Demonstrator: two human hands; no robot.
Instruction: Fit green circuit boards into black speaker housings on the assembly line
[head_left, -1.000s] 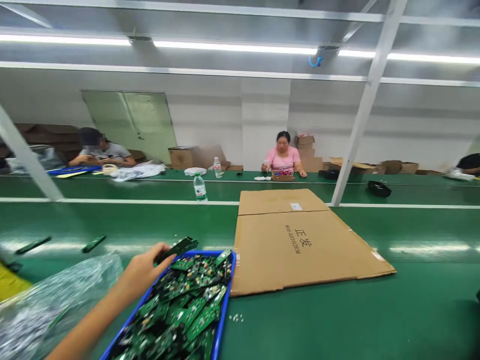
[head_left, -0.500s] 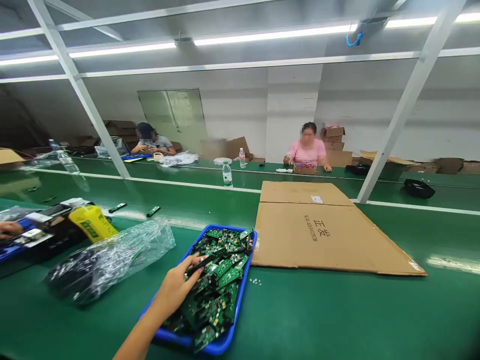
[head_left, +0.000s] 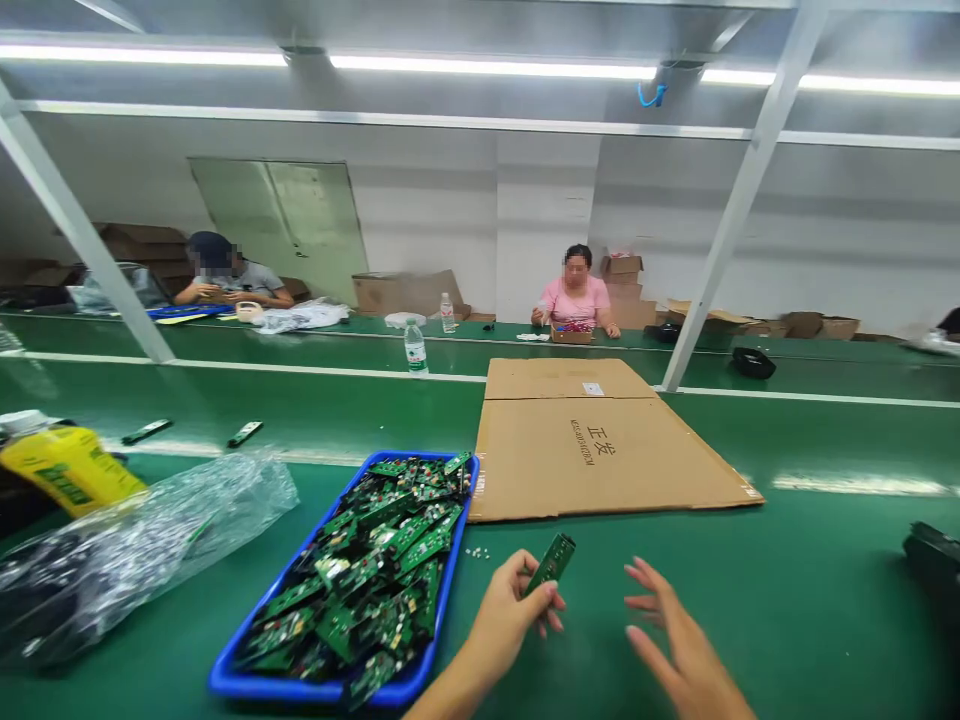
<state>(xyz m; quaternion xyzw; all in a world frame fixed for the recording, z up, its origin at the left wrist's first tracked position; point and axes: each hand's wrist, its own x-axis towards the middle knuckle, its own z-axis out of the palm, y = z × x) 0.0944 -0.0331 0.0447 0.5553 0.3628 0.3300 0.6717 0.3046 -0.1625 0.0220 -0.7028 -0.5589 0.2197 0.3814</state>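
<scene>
My left hand (head_left: 510, 610) pinches a small green circuit board (head_left: 551, 562) and holds it tilted above the green table, just right of the blue tray (head_left: 450, 585). The tray is heaped with several green circuit boards (head_left: 375, 570). My right hand (head_left: 675, 650) hovers beside the held board with its fingers spread and nothing in it. A few tiny white bits (head_left: 478, 552) lie on the table between the tray and the flattened cardboard (head_left: 600, 450).
A bubble-wrap bag (head_left: 142, 545) and a yellow bottle (head_left: 67, 470) sit left of the tray. Two loose boards (head_left: 244, 433) lie farther back, near a water bottle (head_left: 415, 348). A dark object (head_left: 934, 555) is at the right edge. Two people work across the far bench.
My left hand has lifted one board out of the tray and carried it rightward in front of me. My right hand has come into view beside it. The view has swung right.
</scene>
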